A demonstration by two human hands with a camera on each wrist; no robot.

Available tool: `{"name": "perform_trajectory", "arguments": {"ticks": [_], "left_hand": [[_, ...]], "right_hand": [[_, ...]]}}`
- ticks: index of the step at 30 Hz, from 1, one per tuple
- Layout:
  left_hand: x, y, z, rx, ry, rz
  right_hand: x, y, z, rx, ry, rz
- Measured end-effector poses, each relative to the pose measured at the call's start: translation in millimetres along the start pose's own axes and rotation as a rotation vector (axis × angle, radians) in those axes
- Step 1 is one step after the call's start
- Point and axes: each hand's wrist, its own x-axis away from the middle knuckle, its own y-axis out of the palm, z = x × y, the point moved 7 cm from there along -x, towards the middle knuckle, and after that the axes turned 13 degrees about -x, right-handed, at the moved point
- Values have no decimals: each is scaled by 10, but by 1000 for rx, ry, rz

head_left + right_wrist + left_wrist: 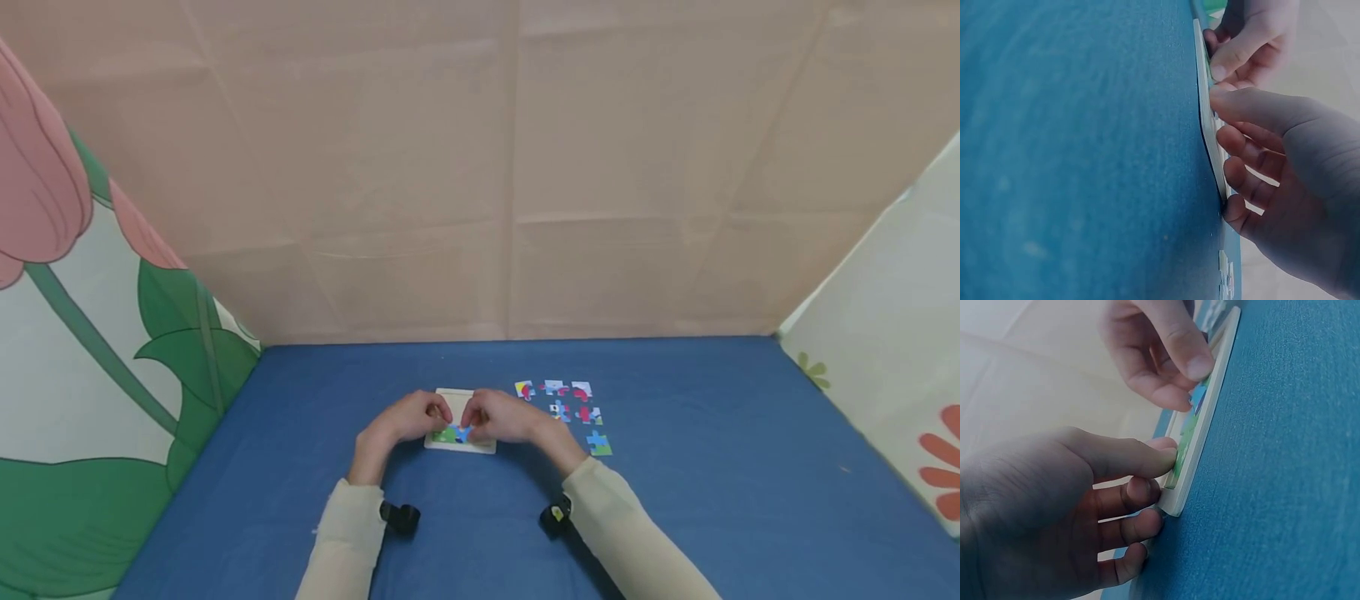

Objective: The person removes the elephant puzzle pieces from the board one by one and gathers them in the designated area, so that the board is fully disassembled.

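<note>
A shallow, pale wooden puzzle tray (444, 444) lies on the blue table, with green and blue jigsaw pieces (450, 434) along its near side. Over the tray's left end, my left hand (412, 416) pinches a green puzzle piece (1183, 456) with thumb and forefinger; its other fingers curl by the tray's corner. My right hand (506, 416) reaches in from the other side, its thumb and forefinger on a blue puzzle piece (1198, 395) at the near edge. The fingers hide part of the pieces.
Loose jigsaw pieces (581, 390) lie in short rows right of the tray, close to the right forearm. Behind the blue table (712, 467) stands a beige backdrop (510, 208). Flower-printed panels (67, 367) flank both sides. Small black cameras (403, 520) sit at the wrists.
</note>
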Motion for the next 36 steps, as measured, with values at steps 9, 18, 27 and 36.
{"name": "perform_trajectory", "arguments": {"ticks": [9,18,27,36], "left_hand": [[-10,-11,1,-2,-20,0],[1,-7,7,-2,-21,3],[13,-5,9,1,-26,8],[9,-2,2,11,-40,15]], "right_hand": [[1,-14,-41,-60,-17,-13],[77,-45,-66,-86,-35,18],[229,-153,-63,-116,-29,78],[351,-240,-18,-121,-37,109]]}}
